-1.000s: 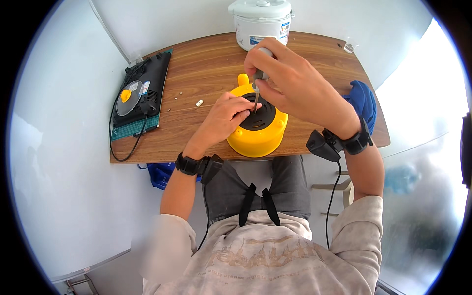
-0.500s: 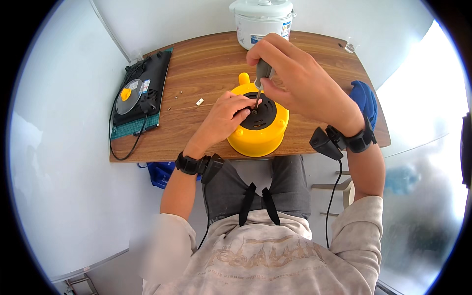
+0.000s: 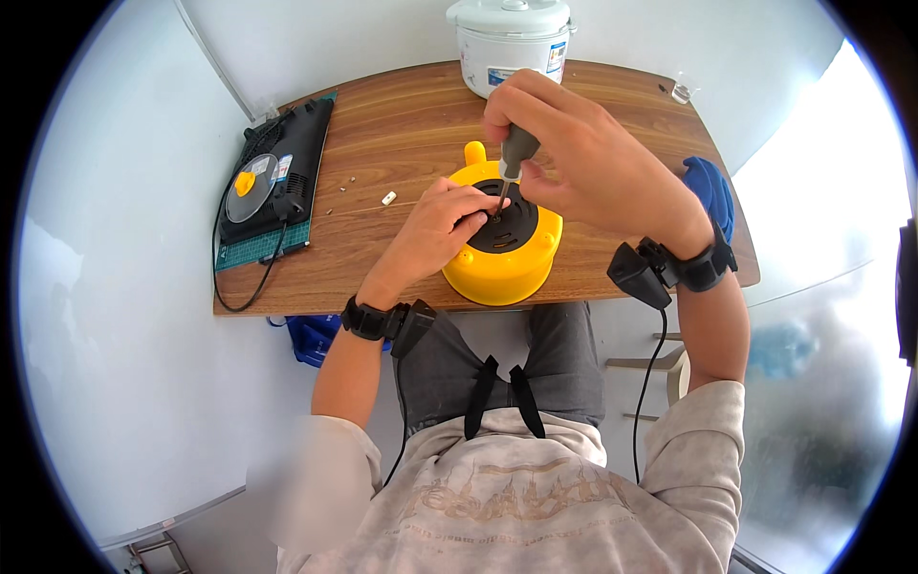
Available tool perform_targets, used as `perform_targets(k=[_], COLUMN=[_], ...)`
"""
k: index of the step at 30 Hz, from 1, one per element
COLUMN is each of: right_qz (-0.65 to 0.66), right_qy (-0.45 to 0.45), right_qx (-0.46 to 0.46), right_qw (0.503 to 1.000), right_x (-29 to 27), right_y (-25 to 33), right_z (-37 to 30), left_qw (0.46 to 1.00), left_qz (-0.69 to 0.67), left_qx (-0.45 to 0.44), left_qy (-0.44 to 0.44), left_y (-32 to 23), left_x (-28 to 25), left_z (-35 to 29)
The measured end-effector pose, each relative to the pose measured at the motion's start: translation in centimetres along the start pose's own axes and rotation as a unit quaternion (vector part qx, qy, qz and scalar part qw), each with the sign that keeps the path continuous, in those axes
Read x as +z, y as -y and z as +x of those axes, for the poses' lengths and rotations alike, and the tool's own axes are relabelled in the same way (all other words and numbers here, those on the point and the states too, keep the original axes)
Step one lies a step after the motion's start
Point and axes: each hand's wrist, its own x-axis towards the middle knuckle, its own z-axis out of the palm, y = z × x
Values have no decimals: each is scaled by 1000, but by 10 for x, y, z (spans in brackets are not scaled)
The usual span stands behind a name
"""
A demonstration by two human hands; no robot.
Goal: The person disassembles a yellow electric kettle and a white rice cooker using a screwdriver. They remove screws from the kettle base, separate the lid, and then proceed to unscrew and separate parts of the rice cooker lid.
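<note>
From afar, I watch a round yellow plastic housing [image 3: 497,279] with a slotted black disc [image 3: 518,222] sitting beneath bare fingers [image 3: 475,203]. The right hand [image 3: 574,153] curls around a grey-handled metal screwdriver [image 3: 517,151]; the left hand [image 3: 435,227] nearly closes thumb and forefinger beside its shaft, gripping what, if anything, I cannot tell. Beyond them, knuckles partly block a white lidded cooker [image 3: 507,48]; the screwdriver's tip is indistinct.

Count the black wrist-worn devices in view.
2: the left device, on the wrist of the left hand, which touches the yellow appliance; the right device, on the wrist of the right hand, which holds the screwdriver. None looks hidden.
</note>
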Motion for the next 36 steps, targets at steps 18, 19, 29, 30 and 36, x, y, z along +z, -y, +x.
perform_targets(k=[18,19,29,30,36], right_qz=[-15,-18,-47,-49,-52], right_qy=[-27,-28,-38,-38,-44], right_qx=[15,19,25,25,15], right_qw=[999,999,998,998,998], right_x=[3,2,1,2,7], right_y=[2,4,3,2,-3], right_z=[1,1,1,1,2], left_qw=[1000,1000,1000,1000,999], left_qz=[14,17,13,13,27], left_qx=[-4,8,27,27,32], left_qy=[4,-1,-9,-10,-8], left_y=[-2,-1,2,2,0], left_x=[0,0,2,2,1], left_z=[0,0,0,0,-1])
